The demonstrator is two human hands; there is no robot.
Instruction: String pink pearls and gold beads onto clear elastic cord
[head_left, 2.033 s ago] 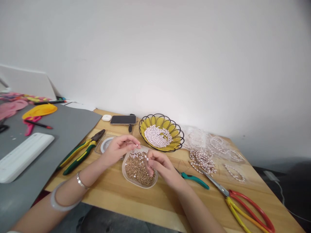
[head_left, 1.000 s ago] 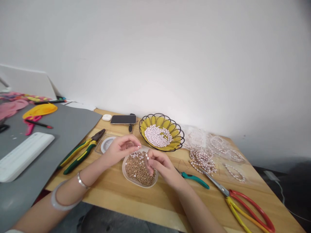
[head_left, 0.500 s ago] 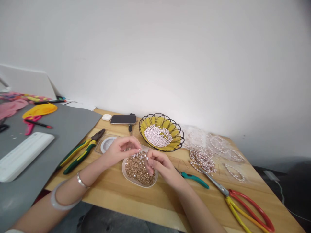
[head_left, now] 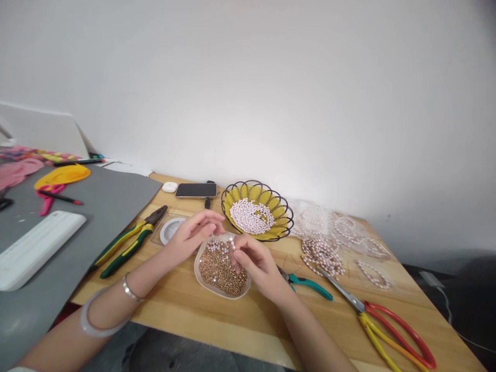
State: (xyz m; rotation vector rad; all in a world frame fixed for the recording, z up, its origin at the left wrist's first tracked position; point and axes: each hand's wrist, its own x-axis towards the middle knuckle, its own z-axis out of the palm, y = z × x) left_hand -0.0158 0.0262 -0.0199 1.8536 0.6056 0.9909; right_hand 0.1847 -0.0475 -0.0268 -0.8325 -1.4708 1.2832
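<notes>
My left hand [head_left: 194, 232] hovers over the left rim of a clear plastic container [head_left: 199, 281], thumb and fingers apart and nothing visible between them. Gold beads [head_left: 222, 271] fill most of the container, and pale pink beads [head_left: 217, 246] lie along its far side. Above the container's right side, my right hand [head_left: 256, 261] is closed in a pinch. A few small pale beads [head_left: 233, 245] show at its fingertips; the thread, if any, is too fine to see. Just behind both hands stands a yellow basket [head_left: 284, 219] with a black wire rim, holding pale pink beads [head_left: 252, 216].
Green-yellow pliers [head_left: 132, 243], a thread spool [head_left: 170, 230] and a phone [head_left: 196, 190] lie left. Rightward are teal-handled pliers [head_left: 310, 285], a heap of bead strands [head_left: 323, 257], bagged bracelets [head_left: 346, 230] and large scissors [head_left: 403, 330]. A white bar-shaped case [head_left: 41, 250] rests on the grey mat [head_left: 127, 194].
My left hand has opened, its thumb and fingers parting and lifting slightly up from the beads. My right hand stays nearly in place, still pinching.
</notes>
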